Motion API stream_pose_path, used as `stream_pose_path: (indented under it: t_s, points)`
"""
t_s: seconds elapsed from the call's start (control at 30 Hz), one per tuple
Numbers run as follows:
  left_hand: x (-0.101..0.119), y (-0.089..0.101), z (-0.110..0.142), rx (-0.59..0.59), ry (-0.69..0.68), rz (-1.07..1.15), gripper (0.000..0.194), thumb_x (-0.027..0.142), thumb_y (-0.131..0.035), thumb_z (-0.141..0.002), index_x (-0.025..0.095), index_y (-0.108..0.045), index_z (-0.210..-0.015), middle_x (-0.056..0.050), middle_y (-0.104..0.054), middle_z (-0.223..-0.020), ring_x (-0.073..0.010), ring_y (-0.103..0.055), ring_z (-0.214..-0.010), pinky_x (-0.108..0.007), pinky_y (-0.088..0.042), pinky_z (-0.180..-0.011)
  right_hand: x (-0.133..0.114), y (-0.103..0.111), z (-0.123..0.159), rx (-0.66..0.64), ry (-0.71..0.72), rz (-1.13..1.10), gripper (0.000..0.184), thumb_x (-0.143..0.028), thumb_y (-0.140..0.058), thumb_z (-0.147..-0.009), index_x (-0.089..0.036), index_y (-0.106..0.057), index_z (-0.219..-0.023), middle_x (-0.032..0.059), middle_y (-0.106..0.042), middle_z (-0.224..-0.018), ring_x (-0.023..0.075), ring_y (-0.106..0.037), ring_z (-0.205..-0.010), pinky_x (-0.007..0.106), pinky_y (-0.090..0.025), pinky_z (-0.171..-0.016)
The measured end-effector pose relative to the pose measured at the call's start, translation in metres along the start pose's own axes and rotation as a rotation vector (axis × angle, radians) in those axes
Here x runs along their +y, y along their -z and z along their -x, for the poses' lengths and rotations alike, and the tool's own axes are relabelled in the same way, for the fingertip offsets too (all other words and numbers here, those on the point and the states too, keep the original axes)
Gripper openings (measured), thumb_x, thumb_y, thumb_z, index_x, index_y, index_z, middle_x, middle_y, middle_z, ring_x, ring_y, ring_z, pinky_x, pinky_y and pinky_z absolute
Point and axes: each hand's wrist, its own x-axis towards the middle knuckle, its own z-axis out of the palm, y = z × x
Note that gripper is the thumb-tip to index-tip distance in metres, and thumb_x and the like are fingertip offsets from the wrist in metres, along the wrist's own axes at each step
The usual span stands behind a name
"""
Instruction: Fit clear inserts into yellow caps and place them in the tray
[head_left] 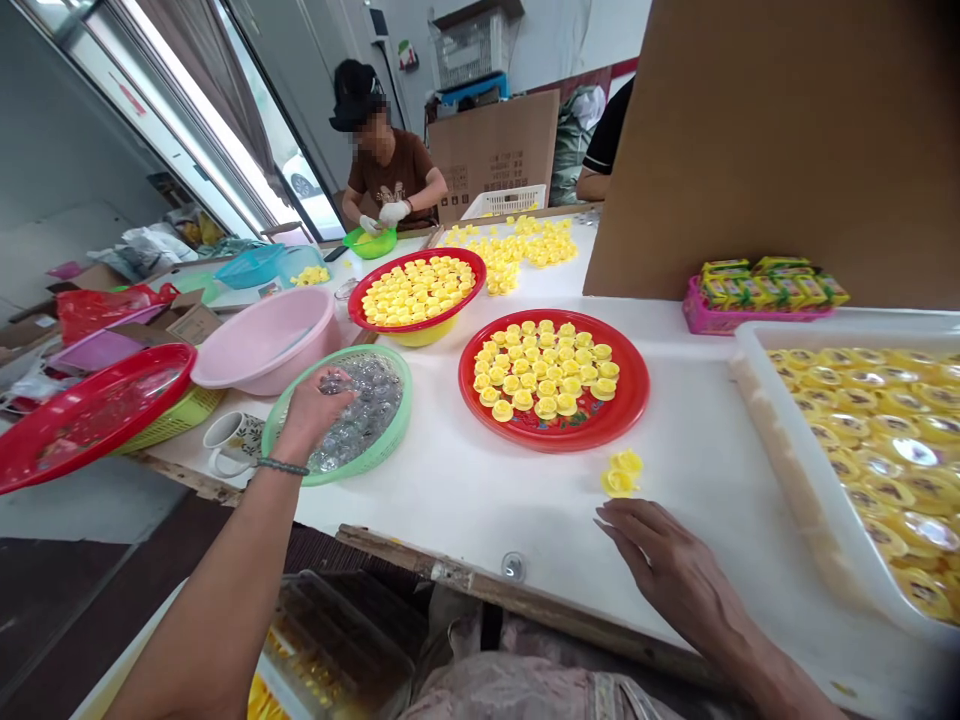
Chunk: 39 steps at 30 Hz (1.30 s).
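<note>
Two bare grips work well apart over the white tabletop as I look on. The left grip is down in a pale green basin, its fingers curled onto the clear plastic domes; I cannot tell whether it has hold of one or only touches them. A dark beaded bracelet circles the wrist just behind it. Outward from that grip, near the basin, is a patterned mug, with a pink basin past it.

The right grip is released, fingers stretched out low over the tabletop. Just ahead of its fingertips lies a small cluster of yellow flower-shaped pieces. Farther ahead, a red tray carries many yellow rosettes. A single clear dome lies by the table edge, between the two grips. Outward from the right grip is a white tub of yellow pieces with shiny clear tops.

Beyond both grips, a co-worker in a brown shirt holds white-gloved hands over a bright green bowl.
</note>
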Motion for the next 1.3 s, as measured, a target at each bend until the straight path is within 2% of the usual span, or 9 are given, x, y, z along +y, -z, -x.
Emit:
stream_pose_path:
  t_s: [0.1, 0.2, 0.37, 0.47, 0.67, 0.83, 0.93, 1.17, 1.3]
  points:
    - [0.034, -0.023, 0.032, -0.117, -0.048, 0.035, 0.031, 0.031, -0.070, -0.059, 0.019, -0.056, -0.084, 0.003, -0.052, -0.066, -0.0111, -0.043, -0.048, -0.021, -0.033, -0.042, -0.009, 0.005, -0.004, -0.024, -0.037, -0.046, 0.019, -0.022, -0.047, -0.089, -0.020, -0.064, -0.097, 0.0074, -0.065, -0.098, 0.0187, -0.061, -0.090, 0.031, -0.051, -0.078]
    - [0.052, -0.068, 0.077, -0.346, -0.105, 0.012, 0.022, 0.028, -0.065, -0.066, 0.020, -0.056, -0.085, 0.002, -0.054, -0.068, -0.0132, -0.049, -0.054, -0.022, -0.039, -0.048, -0.015, 0.011, -0.006, -0.042, -0.119, -0.124, 0.020, -0.023, -0.047, -0.089, -0.020, -0.065, -0.097, 0.0070, -0.065, -0.097, 0.0177, -0.061, -0.090, 0.030, -0.051, -0.079]
    - [0.040, -0.166, 0.165, -0.712, -0.375, -0.193, 0.017, 0.010, -0.052, -0.071, 0.022, -0.056, -0.082, -0.001, -0.054, -0.080, -0.0173, -0.056, -0.073, -0.028, -0.044, -0.069, -0.010, 0.010, 0.005, -0.119, -0.340, -0.289, 0.025, -0.025, -0.049, -0.087, -0.020, -0.061, -0.108, 0.0067, -0.063, -0.097, 0.0135, -0.062, -0.074, 0.025, -0.052, -0.066]
    - [0.033, -0.201, 0.197, -0.834, -0.514, -0.329, 0.028, 0.006, -0.049, -0.070, 0.023, -0.055, -0.092, -0.005, -0.052, -0.092, -0.0193, -0.056, -0.080, -0.029, -0.045, -0.071, -0.004, 0.010, 0.017, -0.173, -0.420, -0.416, 0.034, -0.021, -0.052, -0.084, -0.021, -0.055, -0.118, 0.0077, -0.061, -0.101, 0.0136, -0.061, -0.078, 0.025, -0.052, -0.063]
    - [0.042, -0.203, 0.203, -0.987, -0.589, -0.330, 0.050, 0.020, -0.062, -0.073, 0.024, -0.047, -0.119, -0.007, -0.052, -0.103, -0.0231, -0.054, -0.092, -0.032, -0.046, -0.079, -0.002, 0.011, 0.024, -0.234, -0.458, -0.588, 0.054, -0.011, -0.059, -0.075, -0.026, -0.048, -0.126, 0.0061, -0.057, -0.110, 0.0129, -0.059, -0.082, 0.026, -0.051, -0.070]
    - [0.038, -0.196, 0.196, -0.994, -0.628, -0.325, 0.059, 0.024, -0.069, -0.071, 0.023, -0.046, -0.125, -0.009, -0.054, -0.116, -0.0253, -0.049, -0.105, -0.037, -0.041, -0.091, 0.002, 0.008, 0.024, -0.201, -0.472, -0.459, 0.029, -0.011, -0.057, -0.078, -0.021, -0.064, -0.104, 0.0046, -0.063, -0.093, 0.0133, -0.059, -0.076, 0.026, -0.048, -0.071]
    - [0.029, -0.195, 0.196, -0.969, -0.700, -0.312, 0.055, 0.027, -0.072, -0.070, 0.023, -0.050, -0.121, -0.007, -0.055, -0.118, -0.0258, -0.046, -0.108, -0.040, -0.038, -0.094, 0.006, 0.011, 0.027, -0.164, -0.462, -0.385, 0.011, -0.017, -0.057, -0.081, -0.018, -0.068, -0.085, 0.0043, -0.065, -0.084, 0.0145, -0.059, -0.076, 0.025, -0.046, -0.071]
    - [0.023, -0.193, 0.196, -0.927, -0.744, -0.246, 0.044, 0.043, -0.071, -0.070, 0.025, -0.060, -0.108, -0.008, -0.058, -0.112, -0.0278, -0.049, -0.103, -0.044, -0.041, -0.089, 0.009, 0.036, 0.034, -0.204, -0.453, -0.336, 0.011, -0.018, -0.053, -0.084, -0.017, -0.063, -0.079, 0.0033, -0.062, -0.081, 0.0124, -0.056, -0.070, 0.022, -0.042, -0.061]
    - [0.030, -0.206, 0.188, -0.782, -0.766, -0.180, 0.023, 0.029, -0.054, -0.085, 0.019, -0.059, -0.105, -0.009, -0.059, -0.108, -0.0236, -0.051, -0.102, -0.040, -0.043, -0.090, 0.012, 0.043, 0.028, -0.168, -0.451, -0.242, 0.012, -0.017, -0.050, -0.085, -0.017, -0.060, -0.078, 0.0022, -0.060, -0.078, 0.0106, -0.053, -0.063, 0.022, -0.041, -0.058]
